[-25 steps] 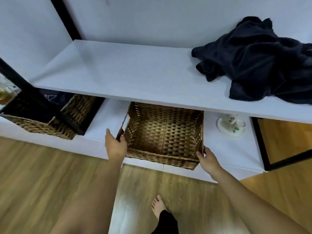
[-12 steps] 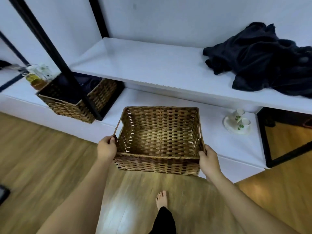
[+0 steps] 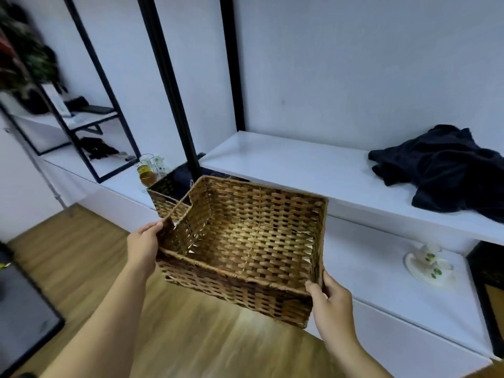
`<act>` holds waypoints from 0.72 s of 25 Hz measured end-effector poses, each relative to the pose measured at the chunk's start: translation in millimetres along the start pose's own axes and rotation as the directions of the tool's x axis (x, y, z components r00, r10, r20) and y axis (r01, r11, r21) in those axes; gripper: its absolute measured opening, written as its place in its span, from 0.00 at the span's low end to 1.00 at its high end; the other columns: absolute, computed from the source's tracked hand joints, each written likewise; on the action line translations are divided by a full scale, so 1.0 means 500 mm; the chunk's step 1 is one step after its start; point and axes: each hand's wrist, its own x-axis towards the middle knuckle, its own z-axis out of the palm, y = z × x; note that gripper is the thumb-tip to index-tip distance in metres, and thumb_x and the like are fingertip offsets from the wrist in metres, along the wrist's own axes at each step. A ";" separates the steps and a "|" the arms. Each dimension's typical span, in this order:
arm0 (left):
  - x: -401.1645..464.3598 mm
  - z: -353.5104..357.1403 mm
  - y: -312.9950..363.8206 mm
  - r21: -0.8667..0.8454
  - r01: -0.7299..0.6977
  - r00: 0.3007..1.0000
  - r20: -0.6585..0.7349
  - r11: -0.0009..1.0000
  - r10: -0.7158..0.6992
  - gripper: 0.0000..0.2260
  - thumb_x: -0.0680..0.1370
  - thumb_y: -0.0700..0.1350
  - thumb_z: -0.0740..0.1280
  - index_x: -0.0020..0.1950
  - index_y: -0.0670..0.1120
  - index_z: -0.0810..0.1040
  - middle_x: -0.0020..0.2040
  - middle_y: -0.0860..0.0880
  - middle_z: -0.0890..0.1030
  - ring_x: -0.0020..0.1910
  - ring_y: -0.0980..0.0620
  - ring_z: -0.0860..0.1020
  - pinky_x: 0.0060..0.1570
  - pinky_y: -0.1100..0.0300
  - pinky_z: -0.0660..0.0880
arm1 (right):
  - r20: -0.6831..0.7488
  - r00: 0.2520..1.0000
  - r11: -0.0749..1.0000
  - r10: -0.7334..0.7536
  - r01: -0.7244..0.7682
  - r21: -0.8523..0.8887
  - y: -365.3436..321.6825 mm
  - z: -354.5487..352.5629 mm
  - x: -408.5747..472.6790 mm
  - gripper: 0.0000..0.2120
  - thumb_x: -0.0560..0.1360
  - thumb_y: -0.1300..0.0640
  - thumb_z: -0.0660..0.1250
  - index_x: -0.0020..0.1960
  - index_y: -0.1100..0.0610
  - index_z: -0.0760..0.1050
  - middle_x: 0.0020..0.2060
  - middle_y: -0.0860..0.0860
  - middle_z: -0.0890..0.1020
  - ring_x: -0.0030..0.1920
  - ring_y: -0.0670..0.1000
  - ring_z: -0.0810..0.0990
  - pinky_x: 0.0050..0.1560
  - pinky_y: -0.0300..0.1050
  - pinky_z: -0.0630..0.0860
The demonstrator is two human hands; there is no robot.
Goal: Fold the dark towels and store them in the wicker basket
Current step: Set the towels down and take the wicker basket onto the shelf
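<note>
Two hands on one wicker basket [image 3: 245,241], held in the air over the wooden floor [image 3: 81,268], clear of the shelving. Left hand [image 3: 143,251] curled round the near left corner of the rim, fingertips over the edge by the notched handle cut-out. Right hand [image 3: 331,304] wrapped round the near right corner, thumb [image 3: 311,287] on the front rim, fingers [image 3: 328,279] on the side wall. Basket tilted, left side higher than right, open top turned toward the camera, nothing inside.

Beyond it, dark towels [image 3: 441,170] heaped unfolded at the far right end of the upper white shelf [image 3: 286,165], reaching the picture's right edge, well apart from the basket. Below, near the right end of the lower white shelf [image 3: 368,268], a small white tea set with green marks [image 3: 429,266]. Behind the held basket's left corner, a second wicker basket [image 3: 166,200] on the lower shelf, dark cloth inside. Just left of that, glass jugs [image 3: 150,167], one with amber liquid. Black metal uprights [image 3: 174,85] against a plain white wall [image 3: 354,64]. Farther left, more white shelves with dark, blurred items, too unclear to name.
</note>
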 end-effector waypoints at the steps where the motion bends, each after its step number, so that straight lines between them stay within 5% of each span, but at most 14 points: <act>1: -0.002 -0.015 0.018 -0.030 -0.010 1.000 0.000 0.999 0.010 0.08 0.80 0.40 0.65 0.48 0.47 0.84 0.50 0.45 0.84 0.44 0.50 0.81 0.45 0.57 0.76 | 0.006 1.000 0.999 -0.029 0.028 0.017 -0.016 0.013 -0.016 0.18 0.81 0.63 0.63 0.60 0.42 0.79 0.47 0.34 0.85 0.48 0.33 0.81 0.39 0.26 0.76; 4: -0.008 -0.047 0.073 -0.142 -0.015 0.999 0.040 0.990 0.021 0.13 0.81 0.41 0.61 0.47 0.50 0.84 0.49 0.49 0.84 0.46 0.49 0.81 0.44 0.56 0.75 | -0.027 0.990 0.989 -0.136 0.138 0.059 -0.068 0.046 -0.040 0.20 0.81 0.64 0.63 0.62 0.40 0.76 0.46 0.31 0.84 0.47 0.33 0.81 0.39 0.26 0.76; 8: -0.010 -0.044 0.140 -0.234 -0.059 0.976 0.192 0.971 0.105 0.17 0.79 0.43 0.59 0.60 0.50 0.85 0.59 0.46 0.84 0.57 0.45 0.81 0.58 0.51 0.76 | -0.143 0.960 0.960 -0.242 0.258 0.109 -0.141 0.057 -0.013 0.17 0.82 0.64 0.62 0.65 0.50 0.80 0.49 0.37 0.86 0.49 0.35 0.82 0.43 0.27 0.76; 12: -0.008 0.010 0.204 -0.258 -0.073 0.941 0.301 0.963 0.152 0.16 0.82 0.42 0.57 0.61 0.50 0.83 0.55 0.47 0.85 0.53 0.47 0.83 0.51 0.52 0.78 | -0.228 0.940 0.929 -0.254 0.303 0.211 -0.198 0.051 0.031 0.16 0.83 0.59 0.62 0.69 0.53 0.78 0.57 0.41 0.85 0.58 0.39 0.82 0.57 0.38 0.77; 15: 0.040 0.073 0.226 -0.258 -0.058 0.932 0.331 0.964 0.145 0.13 0.79 0.50 0.63 0.59 0.51 0.84 0.56 0.45 0.86 0.58 0.41 0.82 0.62 0.42 0.77 | -0.229 0.932 0.918 -0.279 0.329 0.220 -0.231 0.047 0.082 0.15 0.83 0.55 0.62 0.68 0.50 0.78 0.58 0.43 0.84 0.58 0.42 0.82 0.56 0.40 0.77; 18: 0.098 0.161 0.233 -0.200 -0.077 0.921 0.361 0.977 0.147 0.14 0.82 0.52 0.62 0.61 0.49 0.83 0.56 0.45 0.85 0.58 0.43 0.83 0.63 0.43 0.76 | -0.229 0.924 0.918 -0.307 0.351 0.185 -0.253 0.042 0.173 0.13 0.83 0.52 0.63 0.66 0.44 0.78 0.58 0.43 0.84 0.59 0.43 0.82 0.58 0.46 0.77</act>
